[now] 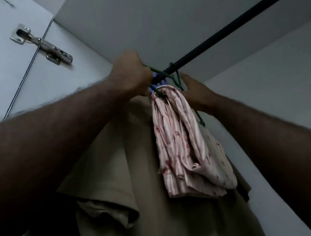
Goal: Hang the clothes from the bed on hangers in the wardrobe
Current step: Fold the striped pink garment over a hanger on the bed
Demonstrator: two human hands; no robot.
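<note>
One pink striped garment (184,143), seemingly folded, droops from a green hanger (156,70).

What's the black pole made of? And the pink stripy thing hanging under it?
The pole is probably metal, dark and faintly shiny with long ridges. The pink stripy garment looks like thin, soft woven cloth, maybe cotton: it folds and wrinkles loosely.

a pink striped garment (185,149) with red blotches hangs folded and bunched over a thin green hanger (177,78), whose hook loops over the wardrobe's dark rail (237,22). a khaki short-sleeved shirt (144,210) hangs just behind it.
</note>
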